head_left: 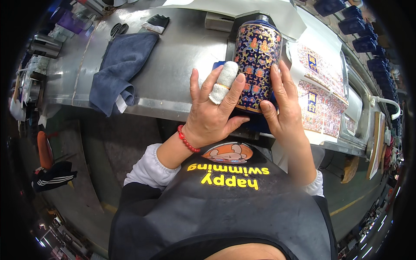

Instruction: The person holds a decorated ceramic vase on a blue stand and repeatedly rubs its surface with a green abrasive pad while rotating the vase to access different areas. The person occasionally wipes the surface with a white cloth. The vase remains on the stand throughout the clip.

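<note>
A dark blue bottle point(258, 65) with a colourful floral pattern and gold lines lies in front of me, its neck pointing away. On its left side is my left hand point(212, 104), fingers spread, with a white knitted finger cover point(226, 78) on one finger and a red bead bracelet at the wrist. The index fingertip of that hand reaches the bottle's lower left edge. Along the right side, my right hand point(285, 102) has its fingers stretched out, thumb apart, fingertips against the bottle. Neither hand is wrapped around it. A dark support point(271, 19) shows behind the bottle's neck.
Patterned printed sheets point(318, 93) lie right of the bottle. A blue-grey cloth point(123, 65), scissors point(118, 29) and a small packet point(157, 23) rest on the metal table point(186, 47) to the left. Several dark blue items point(364, 43) line up at the far right, beyond a white curved pipe point(392, 104).
</note>
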Tool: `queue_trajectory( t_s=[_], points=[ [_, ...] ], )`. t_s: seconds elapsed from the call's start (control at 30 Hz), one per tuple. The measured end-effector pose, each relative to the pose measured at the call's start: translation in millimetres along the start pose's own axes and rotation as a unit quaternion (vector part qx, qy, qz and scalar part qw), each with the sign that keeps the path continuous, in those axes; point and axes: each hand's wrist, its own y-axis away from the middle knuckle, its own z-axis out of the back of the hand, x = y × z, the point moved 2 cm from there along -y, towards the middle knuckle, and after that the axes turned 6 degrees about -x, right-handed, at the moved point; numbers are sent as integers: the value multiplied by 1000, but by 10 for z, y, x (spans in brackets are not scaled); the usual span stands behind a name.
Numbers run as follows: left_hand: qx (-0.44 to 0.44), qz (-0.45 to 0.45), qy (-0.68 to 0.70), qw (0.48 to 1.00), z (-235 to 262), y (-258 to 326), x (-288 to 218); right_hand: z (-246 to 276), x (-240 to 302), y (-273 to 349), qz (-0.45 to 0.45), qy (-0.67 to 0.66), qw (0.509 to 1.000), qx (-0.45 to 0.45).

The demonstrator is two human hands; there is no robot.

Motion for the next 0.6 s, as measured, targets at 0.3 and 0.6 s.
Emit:
queue_trajectory(
  t_s=[0.3, 0.6],
  points=[
    [-3, 17, 44, 999, -15, 0, -50, 7, 1, -17, -17, -56, 998, -6],
    [4, 38, 101, 994, 32, -20, -70, 15, 25, -11, -32, -46, 998, -1]
  ],
)
